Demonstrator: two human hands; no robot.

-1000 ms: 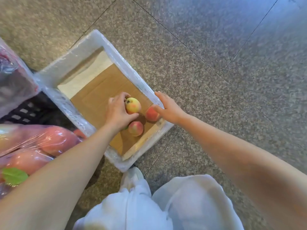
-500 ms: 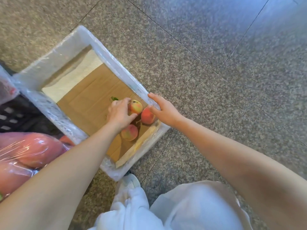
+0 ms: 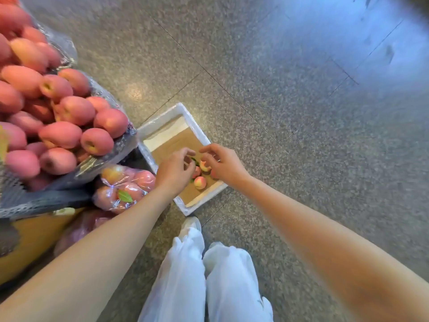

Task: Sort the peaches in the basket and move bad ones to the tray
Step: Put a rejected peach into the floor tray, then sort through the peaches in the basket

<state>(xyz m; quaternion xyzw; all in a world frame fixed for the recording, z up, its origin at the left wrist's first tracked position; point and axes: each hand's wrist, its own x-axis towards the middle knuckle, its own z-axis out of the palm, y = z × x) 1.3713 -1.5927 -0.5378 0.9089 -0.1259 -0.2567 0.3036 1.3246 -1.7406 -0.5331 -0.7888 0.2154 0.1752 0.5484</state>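
A white tray (image 3: pixel 176 111) lined with brown cardboard lies on the floor. Three small peaches lie in its near corner, one (image 3: pixel 200 182) nearest me, one (image 3: pixel 205 165) under my right fingers, and one (image 3: pixel 196 172) between my hands. My left hand (image 3: pixel 174 169) hovers over the tray with fingers apart and nothing in it. My right hand (image 3: pixel 221 161) hangs beside it, fingers spread, holding nothing. At the left, a plastic-lined basket (image 3: pixel 69 180) is heaped with pink-red peaches (image 3: pixel 60 133).
A clear plastic bag of peaches (image 3: pixel 123 187) lies between the basket and the tray. A yellow box (image 3: pixel 34 238) sits under the basket at lower left. My white-trousered legs (image 3: pixel 204 275) and a shoe (image 3: pixel 190 223) are just below the tray. Speckled stone floor spreads right.
Both hands have let go of the peaches and lifted off them with fingers spread. The view has pulled back, so the heaped basket now shows at the left.
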